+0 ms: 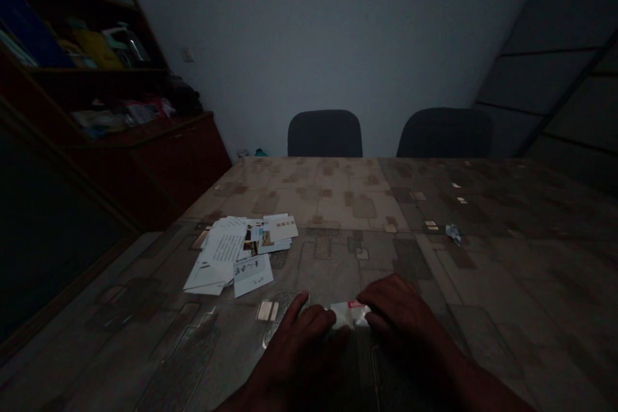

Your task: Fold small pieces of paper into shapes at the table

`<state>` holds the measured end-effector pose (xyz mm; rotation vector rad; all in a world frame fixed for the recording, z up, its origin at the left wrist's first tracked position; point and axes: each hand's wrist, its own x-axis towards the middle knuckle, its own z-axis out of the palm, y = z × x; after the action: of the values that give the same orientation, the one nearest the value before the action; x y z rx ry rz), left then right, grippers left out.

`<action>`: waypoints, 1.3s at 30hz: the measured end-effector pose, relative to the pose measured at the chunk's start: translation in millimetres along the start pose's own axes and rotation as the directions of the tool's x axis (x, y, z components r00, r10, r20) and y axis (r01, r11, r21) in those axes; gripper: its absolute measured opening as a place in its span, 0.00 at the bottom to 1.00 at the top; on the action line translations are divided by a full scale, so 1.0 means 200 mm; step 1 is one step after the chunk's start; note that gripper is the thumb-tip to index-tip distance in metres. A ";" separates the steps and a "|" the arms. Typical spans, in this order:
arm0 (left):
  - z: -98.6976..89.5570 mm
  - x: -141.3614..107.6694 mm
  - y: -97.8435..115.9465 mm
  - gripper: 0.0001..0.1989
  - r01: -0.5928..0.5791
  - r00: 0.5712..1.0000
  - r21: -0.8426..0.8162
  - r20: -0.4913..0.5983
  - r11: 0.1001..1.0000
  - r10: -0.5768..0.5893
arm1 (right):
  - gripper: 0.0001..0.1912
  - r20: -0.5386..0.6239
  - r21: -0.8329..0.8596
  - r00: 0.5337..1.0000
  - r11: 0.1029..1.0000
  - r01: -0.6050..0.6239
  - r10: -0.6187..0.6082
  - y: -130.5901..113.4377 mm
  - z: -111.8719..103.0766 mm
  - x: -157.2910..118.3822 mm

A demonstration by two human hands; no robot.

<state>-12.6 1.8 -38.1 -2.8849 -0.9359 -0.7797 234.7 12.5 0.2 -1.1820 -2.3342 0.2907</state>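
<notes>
Near the front edge of the table, my left hand (pixel 309 331) and my right hand (pixel 398 312) close on a small pale packet (pixel 342 314). A pink strip with white marks shows along its upper right part, beside my right fingertips. My left fingers are curled on its left side, and the right fingers pinch its right end. Its lower part is hidden by my hands and in shadow. A loose pile of printed cards (pixel 226 248) lies left of my hands, several with dark writing or pictures. To the right lies a crumpled silvery wrapper (pixel 452 234).
The table (pixel 309 187) has a patterned cover with rounded rectangles. Two dark chairs (pixel 324 134) stand behind it against a pale wall. At the left is a wooden cabinet (pixel 183 154) with filled shelves. The room is dim.
</notes>
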 end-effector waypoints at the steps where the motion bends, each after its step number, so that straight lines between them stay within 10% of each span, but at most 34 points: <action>1: 0.00 0.00 0.00 0.19 0.003 1.000 0.004 0.017 1.000 -0.003 | 0.08 -0.001 -0.018 1.000 0.999 0.027 -0.027 0.00 0.01 0.02; 21: -0.04 0.05 0.05 0.17 0.022 0.973 0.113 0.224 0.993 -0.047 | 0.06 0.046 0.037 0.960 0.960 -0.277 0.276 -0.10 0.10 0.12; 39: -0.02 0.04 0.06 0.18 0.034 0.978 0.123 0.202 0.992 -0.059 | 0.06 0.008 -0.064 0.989 0.987 -0.147 0.148 -0.08 0.15 0.11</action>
<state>-3.2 -4.4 -28.6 -2.8882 -1.0326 -0.4162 197.2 21.5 -11.6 -1.3913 -2.2857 0.2780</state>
